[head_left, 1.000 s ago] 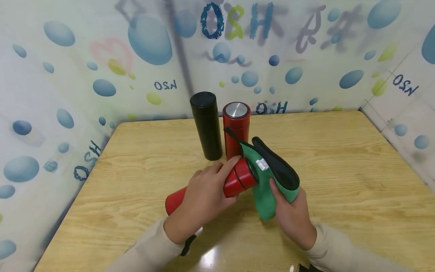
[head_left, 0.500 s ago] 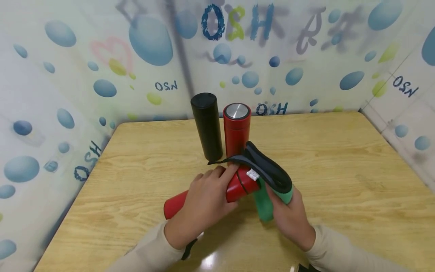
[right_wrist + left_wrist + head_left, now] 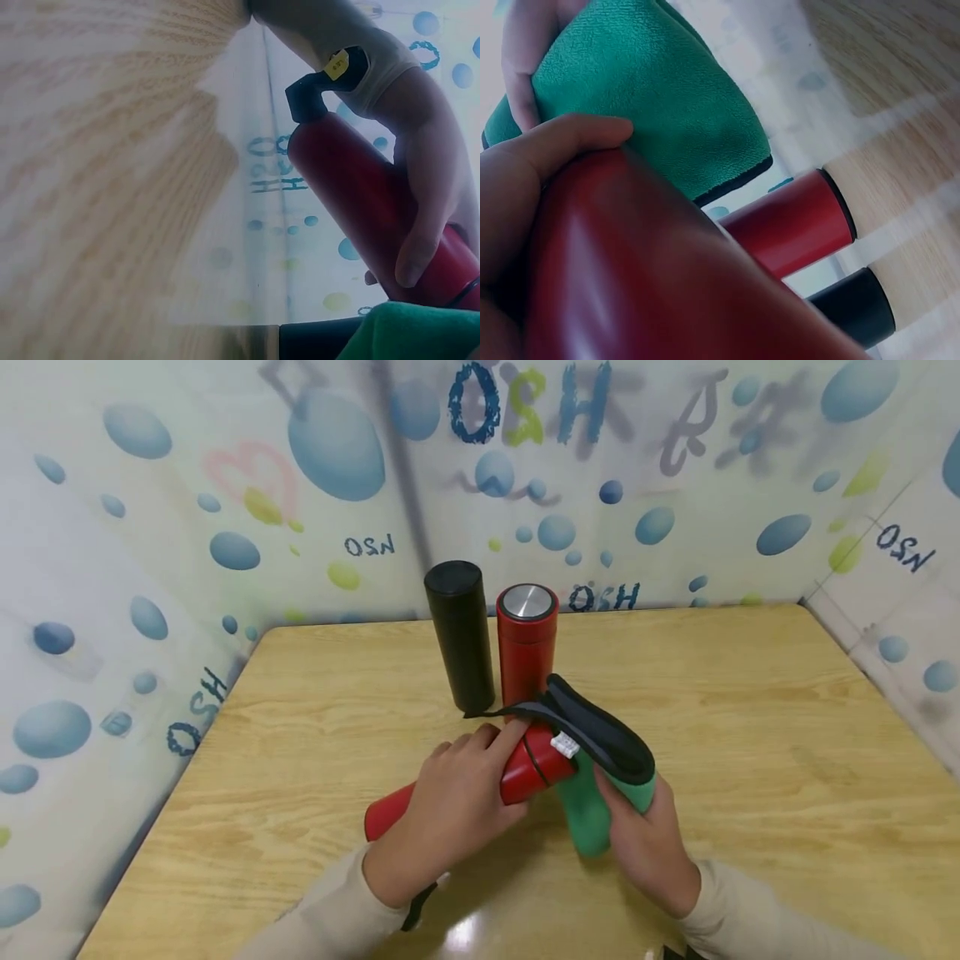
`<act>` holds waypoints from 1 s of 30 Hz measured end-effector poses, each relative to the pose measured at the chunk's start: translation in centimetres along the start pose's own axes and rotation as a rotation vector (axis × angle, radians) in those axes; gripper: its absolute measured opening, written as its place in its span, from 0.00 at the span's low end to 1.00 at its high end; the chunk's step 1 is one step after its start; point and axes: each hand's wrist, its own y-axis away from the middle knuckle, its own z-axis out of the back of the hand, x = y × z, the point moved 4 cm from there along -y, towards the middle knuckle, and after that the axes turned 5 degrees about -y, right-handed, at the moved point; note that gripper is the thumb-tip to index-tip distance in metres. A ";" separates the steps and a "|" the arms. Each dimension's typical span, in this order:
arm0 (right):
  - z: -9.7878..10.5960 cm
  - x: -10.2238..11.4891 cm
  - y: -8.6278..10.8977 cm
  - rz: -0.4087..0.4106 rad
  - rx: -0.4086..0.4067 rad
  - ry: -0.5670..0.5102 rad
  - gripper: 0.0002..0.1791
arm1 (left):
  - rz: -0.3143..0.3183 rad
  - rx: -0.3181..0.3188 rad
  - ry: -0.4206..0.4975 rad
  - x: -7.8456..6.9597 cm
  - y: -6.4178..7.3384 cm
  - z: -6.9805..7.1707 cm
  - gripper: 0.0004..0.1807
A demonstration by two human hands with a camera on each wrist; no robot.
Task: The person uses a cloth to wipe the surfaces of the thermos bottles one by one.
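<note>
My left hand [image 3: 453, 810] grips a red thermos flask [image 3: 388, 812] around its body, holding it tilted above the table, lid end to the right. My right hand [image 3: 648, 847] holds a folded cloth, green [image 3: 588, 818] on one side and dark grey on the other, with a small white tag. A dark flap of this cloth lies against the flask's lid end and hides part of it. In the left wrist view, the cloth [image 3: 652, 90] spreads beyond my left fingers. The right wrist view shows the flask [image 3: 352, 199] from below, my left thumb along its side.
Behind my hands a black flask [image 3: 461, 643] and a second red flask [image 3: 527, 652] with a silver-topped lid stand upright side by side. The wooden table [image 3: 750, 735] ends at a patterned wall covering [image 3: 300, 568] at the back and sides.
The cloth's dark flap has swung left and down over the flask's lid end, where green side showed before. Both hands keep their holds, and the standing flasks stay put.
</note>
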 end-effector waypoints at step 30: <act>0.3 0.5 0.1 -0.029 -0.016 0.048 0.17 | 0.011 0.057 0.057 -0.2 -0.2 0.8 0.49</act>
